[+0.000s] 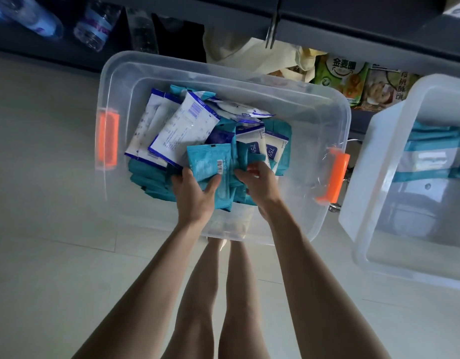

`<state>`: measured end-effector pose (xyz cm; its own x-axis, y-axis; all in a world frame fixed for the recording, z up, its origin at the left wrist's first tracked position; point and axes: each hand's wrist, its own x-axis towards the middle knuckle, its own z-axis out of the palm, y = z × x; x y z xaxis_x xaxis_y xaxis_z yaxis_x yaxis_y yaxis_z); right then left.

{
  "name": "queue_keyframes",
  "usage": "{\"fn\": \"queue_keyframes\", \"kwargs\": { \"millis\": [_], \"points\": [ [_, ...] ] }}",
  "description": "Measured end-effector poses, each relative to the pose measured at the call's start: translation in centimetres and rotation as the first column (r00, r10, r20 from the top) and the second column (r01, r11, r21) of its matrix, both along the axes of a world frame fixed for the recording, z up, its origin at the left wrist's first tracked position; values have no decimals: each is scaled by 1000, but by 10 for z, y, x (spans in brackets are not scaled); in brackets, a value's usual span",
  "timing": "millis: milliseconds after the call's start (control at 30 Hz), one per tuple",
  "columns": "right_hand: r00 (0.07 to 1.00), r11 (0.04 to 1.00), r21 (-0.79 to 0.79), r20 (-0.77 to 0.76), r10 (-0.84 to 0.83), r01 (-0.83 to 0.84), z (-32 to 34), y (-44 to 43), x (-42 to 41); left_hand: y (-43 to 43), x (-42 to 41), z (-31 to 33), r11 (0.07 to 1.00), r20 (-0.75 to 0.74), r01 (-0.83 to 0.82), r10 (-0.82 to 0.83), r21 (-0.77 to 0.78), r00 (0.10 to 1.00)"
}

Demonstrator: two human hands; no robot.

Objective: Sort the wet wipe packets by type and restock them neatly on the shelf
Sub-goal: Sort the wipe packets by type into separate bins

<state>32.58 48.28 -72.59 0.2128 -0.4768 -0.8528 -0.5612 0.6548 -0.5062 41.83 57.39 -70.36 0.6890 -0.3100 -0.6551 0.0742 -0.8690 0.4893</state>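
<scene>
I look down into a clear bin (172, 67) that stands on the floor (42, 203). It has one orange handle (108, 138) at nine o'clock and another at three o'clock. The wet wipe packets lie inside it in a mixed heap. The white packets (182, 128) have dark blue borders and small print, and they lean at ten o'clock of the heap. Two more near the centre show "75%" on a blue field. The teal packets (151, 177) are flat and fill the six o'clock side.

My left hand (195, 193) holds one teal packet (208, 161) by its lower end, with the thumb on the front and the barcode facing up. My right hand (260, 183) has its fingers curled over the edge of a second teal packet (256, 156) in the heap.

At three o'clock of this bin stands a second bin (379, 151), and stacked teal packets (431, 141) lie in its far end.
</scene>
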Motion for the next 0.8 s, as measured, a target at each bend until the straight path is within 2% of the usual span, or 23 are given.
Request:
{"fn": "queue_keyframes", "kwargs": {
  "millis": [100, 300, 367, 433, 533, 600, 700, 800],
  "points": [
    [985, 982, 108, 62, -159, 152, 1, 3, -5, -3, 5, -3, 998, -91, -57, 58, 15, 994],
    [953, 956, 55, 77, -293, 290, 4, -2, -21, -5, 14, 4, 996, -138, -95, 94, 0, 986],
    [961, 962, -8, 57, -271, 272, 3, -1, -27, -1, 17, 8, 989, -68, -148, 147, -9, 987],
    [961, 962, -17, 54, -271, 272, 5, 0, -28, 3, 18, 10, 983, 65, -182, 184, -32, 981],
    [964, 969, 39, 99, -245, 243, 6, 4, -24, 6, 12, 12, 993, 264, -119, 111, 14, 958],
    [980, 984, 66, 97, -172, 166, 6, 7, -19, 6, 5, 16, 995, 330, -86, 65, 50, 942],
    [982, 978, 133, 79, -170, 158, 3, 10, -11, 7, -2, 18, 996, 326, -91, 89, -8, 941],
    [952, 941, 231, 124, -279, 246, 2, 10, -5, 5, -2, 17, 988, 214, -89, 115, -126, 970]
  ]
}}
